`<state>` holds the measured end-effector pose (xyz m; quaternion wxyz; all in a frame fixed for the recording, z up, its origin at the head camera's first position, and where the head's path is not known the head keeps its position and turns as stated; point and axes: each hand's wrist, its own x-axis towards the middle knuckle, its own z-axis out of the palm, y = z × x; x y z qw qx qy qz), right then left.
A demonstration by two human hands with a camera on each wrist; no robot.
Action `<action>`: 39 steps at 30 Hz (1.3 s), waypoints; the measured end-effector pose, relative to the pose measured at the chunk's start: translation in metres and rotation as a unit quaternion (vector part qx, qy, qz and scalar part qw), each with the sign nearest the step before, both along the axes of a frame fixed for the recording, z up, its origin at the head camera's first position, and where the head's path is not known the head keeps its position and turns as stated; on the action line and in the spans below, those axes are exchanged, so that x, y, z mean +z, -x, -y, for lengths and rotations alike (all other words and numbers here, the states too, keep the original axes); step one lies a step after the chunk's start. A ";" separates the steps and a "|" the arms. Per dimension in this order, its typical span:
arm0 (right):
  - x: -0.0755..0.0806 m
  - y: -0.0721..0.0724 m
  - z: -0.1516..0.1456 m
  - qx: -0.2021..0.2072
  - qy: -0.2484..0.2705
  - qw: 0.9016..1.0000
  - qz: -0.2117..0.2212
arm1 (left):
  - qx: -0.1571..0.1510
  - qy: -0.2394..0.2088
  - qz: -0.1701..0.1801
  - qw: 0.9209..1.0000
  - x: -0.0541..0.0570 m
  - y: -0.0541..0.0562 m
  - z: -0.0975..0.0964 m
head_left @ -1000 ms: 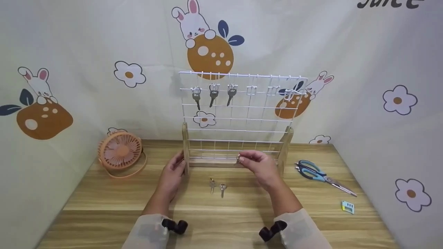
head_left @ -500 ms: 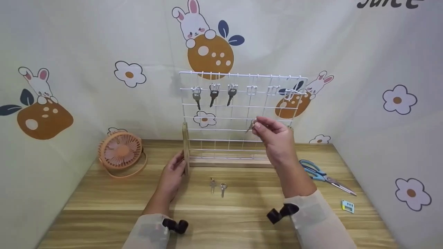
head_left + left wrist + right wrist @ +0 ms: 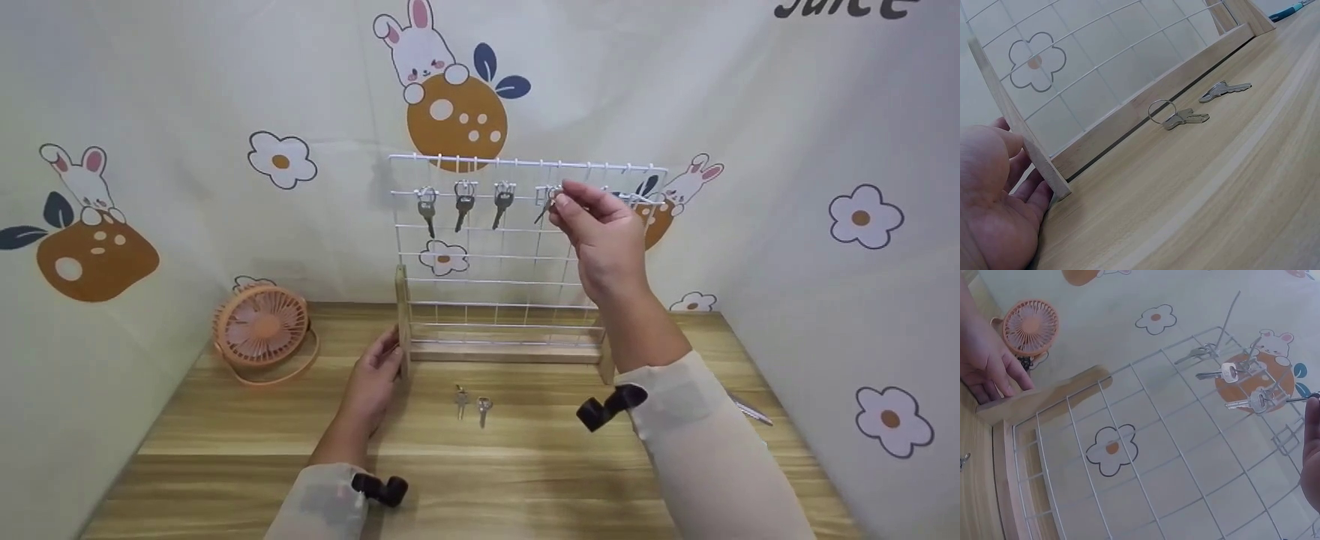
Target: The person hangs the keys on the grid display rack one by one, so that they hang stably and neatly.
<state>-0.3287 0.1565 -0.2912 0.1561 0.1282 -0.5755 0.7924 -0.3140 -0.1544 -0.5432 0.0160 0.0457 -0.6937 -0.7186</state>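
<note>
My right hand point(image 3: 611, 244) pinches a key point(image 3: 543, 213) by its ring, up at the hook row of a white wire grid rack point(image 3: 495, 257). The key overlaps the fourth hook from the left. Three keys hang from the hooks left of it: one dark key point(image 3: 427, 213), a second key point(image 3: 463, 207) and a third key point(image 3: 502, 205). Low on the left, my left hand point(image 3: 373, 375) grips the rack's wooden side post point(image 3: 1036, 152), thumb in front and fingers behind. Two loose keys lie on the table before the rack, one key with a ring point(image 3: 1188, 117) and another key point(image 3: 1224, 91).
An orange fan point(image 3: 262, 328) stands left of the rack. Scissors point(image 3: 752, 411) lie on the right, mostly hidden by my right forearm. A printed curtain point(image 3: 330, 232) encloses the wooden table point(image 3: 247, 465) at back and sides.
My right hand has risen from the base of the rack to its hook row, carrying the key. My left hand stays on the wooden post.
</note>
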 end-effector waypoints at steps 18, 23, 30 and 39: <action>-0.051 0.012 0.000 -0.016 -0.013 0.998 0.057 | 0.001 -0.004 -0.004 1.000 -0.001 0.001 -0.001; -0.087 0.008 0.003 -0.003 -0.003 0.996 0.085 | 0.000 -0.010 -0.008 1.000 -0.001 0.001 -0.002; -0.135 0.001 0.019 0.028 -0.005 0.995 0.100 | -0.001 -0.005 -0.001 1.000 0.000 -0.001 0.000; -0.187 -0.009 0.031 0.078 -0.047 0.985 0.146 | -0.011 -0.002 -0.008 1.000 -0.001 0.000 0.001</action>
